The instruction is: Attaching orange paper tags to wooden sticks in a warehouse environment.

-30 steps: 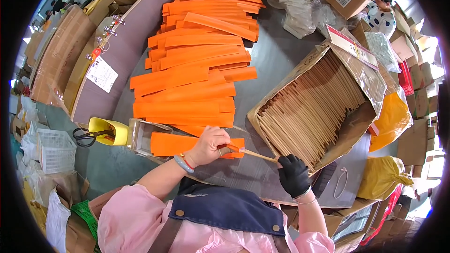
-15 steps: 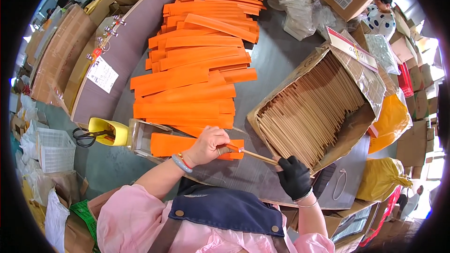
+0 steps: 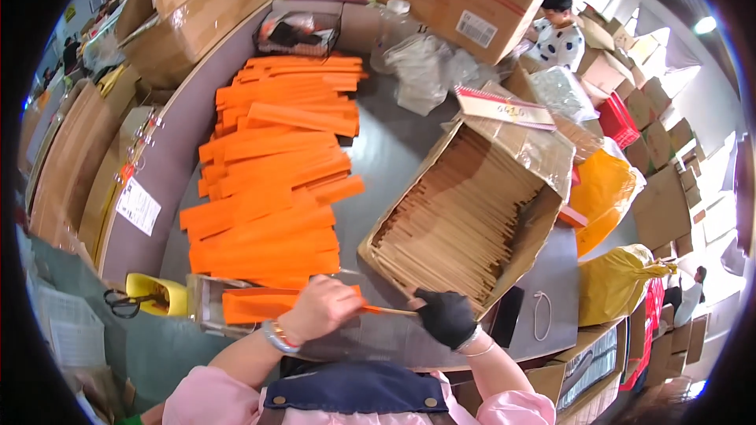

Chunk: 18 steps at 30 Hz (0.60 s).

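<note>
My left hand (image 3: 323, 311), with bracelets at the wrist, is closed in a pinch at a small orange piece (image 3: 370, 309) around the tip of a thin wooden stick (image 3: 398, 312). The other end of that stick is gripped by my right hand (image 3: 446, 319), which wears a black fingerless glove. Just left of my left hand, orange strips (image 3: 252, 305) lie in a small clear tray (image 3: 206, 299). Beyond it spreads a large overlapping pile of orange strips (image 3: 272, 197). An open cardboard box (image 3: 374, 248) full of wooden sticks (image 3: 457, 220) tilts on the table beyond my right hand.
A yellow holder (image 3: 167, 296) with black-handled scissors (image 3: 126, 304) sits by the tray. At the back stand a wire basket (image 3: 331, 41), a clear jar (image 3: 390, 31) and plastic bags (image 3: 421, 71). A dark phone-like slab (image 3: 507, 316) lies right of the box. Another person (image 3: 556, 35) is farther off.
The view has tilted up and shifted, so the table's things sit lower and to the left. Both hands still hold the stick and orange piece, with the right hand now nearer the left.
</note>
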Motion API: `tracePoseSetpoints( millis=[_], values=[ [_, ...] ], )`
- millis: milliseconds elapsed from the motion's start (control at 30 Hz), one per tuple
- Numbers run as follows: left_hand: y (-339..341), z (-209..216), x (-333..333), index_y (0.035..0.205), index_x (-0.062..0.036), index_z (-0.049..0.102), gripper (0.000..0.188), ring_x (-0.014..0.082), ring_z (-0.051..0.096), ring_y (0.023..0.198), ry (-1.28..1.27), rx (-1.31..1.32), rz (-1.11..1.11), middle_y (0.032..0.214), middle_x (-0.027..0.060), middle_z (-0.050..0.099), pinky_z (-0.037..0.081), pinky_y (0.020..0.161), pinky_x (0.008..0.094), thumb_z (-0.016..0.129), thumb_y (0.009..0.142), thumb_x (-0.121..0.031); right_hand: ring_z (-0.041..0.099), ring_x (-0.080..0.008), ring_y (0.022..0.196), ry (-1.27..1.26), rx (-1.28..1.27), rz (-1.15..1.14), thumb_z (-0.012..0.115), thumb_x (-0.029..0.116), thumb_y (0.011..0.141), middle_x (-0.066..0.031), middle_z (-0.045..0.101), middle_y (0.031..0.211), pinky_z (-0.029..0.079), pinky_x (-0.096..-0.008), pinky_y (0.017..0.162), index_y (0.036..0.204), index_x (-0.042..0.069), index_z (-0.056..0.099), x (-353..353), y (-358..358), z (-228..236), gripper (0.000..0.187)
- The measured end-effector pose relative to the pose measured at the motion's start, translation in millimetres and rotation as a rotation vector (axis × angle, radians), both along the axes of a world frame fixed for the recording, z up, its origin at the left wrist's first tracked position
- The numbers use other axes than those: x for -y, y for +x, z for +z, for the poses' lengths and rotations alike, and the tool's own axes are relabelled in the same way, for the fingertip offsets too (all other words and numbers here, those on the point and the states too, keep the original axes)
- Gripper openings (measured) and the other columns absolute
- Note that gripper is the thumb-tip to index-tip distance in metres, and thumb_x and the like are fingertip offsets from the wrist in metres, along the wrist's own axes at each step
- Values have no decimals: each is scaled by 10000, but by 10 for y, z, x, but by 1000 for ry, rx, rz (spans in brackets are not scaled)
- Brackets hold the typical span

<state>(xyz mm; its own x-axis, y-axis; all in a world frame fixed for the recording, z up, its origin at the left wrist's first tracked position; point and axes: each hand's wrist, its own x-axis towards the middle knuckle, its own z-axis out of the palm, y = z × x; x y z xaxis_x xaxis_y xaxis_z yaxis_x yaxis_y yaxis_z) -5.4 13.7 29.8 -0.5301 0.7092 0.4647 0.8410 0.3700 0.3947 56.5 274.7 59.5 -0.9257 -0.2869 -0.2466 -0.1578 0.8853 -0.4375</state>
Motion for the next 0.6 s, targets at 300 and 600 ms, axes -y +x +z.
tracePoseSetpoints(
  millis=[300, 600],
  values=[
    [-191, 155, -1, 922, -111, 672, 245, 222, 580, 890, -114, -101, 206, 880, 33, 606, 441, 746, 381, 755, 752, -268, 541, -404, 1152, -350, -539, -335, 680, 266, 885, -175, 601, 1218, 420, -496, 993, 1289, 93, 566, 17, -35, -475, 454],
    [66, -515, 116, 1000, -65, 735, 343, 278, 564, 880, 99, 282, 260, 915, 72, 600, 461, 801, 394, 827, 744, -274, 587, -338, 940, 314, -536, -327, 661, 214, 787, -111, 617, 981, 482, -467, 776, 916, 102, 625, -555, -115, -836, 174]
  ],
)
